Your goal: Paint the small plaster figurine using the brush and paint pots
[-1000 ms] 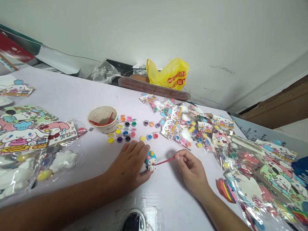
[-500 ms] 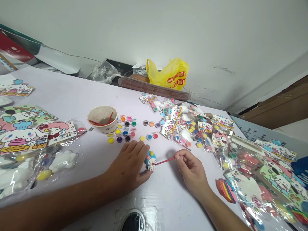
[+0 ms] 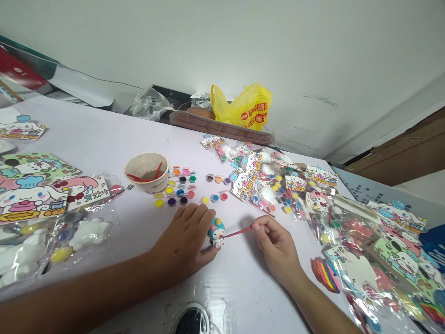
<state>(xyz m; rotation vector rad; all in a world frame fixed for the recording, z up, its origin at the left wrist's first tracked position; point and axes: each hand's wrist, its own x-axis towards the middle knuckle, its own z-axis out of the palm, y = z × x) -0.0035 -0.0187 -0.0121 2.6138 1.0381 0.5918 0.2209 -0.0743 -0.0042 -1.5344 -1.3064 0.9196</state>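
A small painted figurine [image 3: 217, 231] with a blue hood and white face stands on the table in the middle. Wrapped around its left side and back, my left hand [image 3: 189, 234] grips it, the thumb at its base. My right hand [image 3: 274, 243] pinches the end of a thin red paintbrush [image 3: 239, 232], whose tip reaches the front of the figurine near its face. Beyond my left hand are rows of small open paint pots [image 3: 180, 192]. A paper cup [image 3: 148, 174] of murky water with red brushes in it stands behind them to the left.
Bagged figurine kits with cartoon cards [image 3: 321, 199] cover the right side; more plastic-wrapped kits [image 3: 90, 232] lie at the left. A yellow plastic bag [image 3: 241, 109] sits by the wall. A rainbow-coloured piece [image 3: 326, 275] lies right of my right forearm. A round dark object [image 3: 192, 320] is at the front edge.
The view has shifted very slightly. Both hands, the figurine and the paintbrush keep nearly the same positions.
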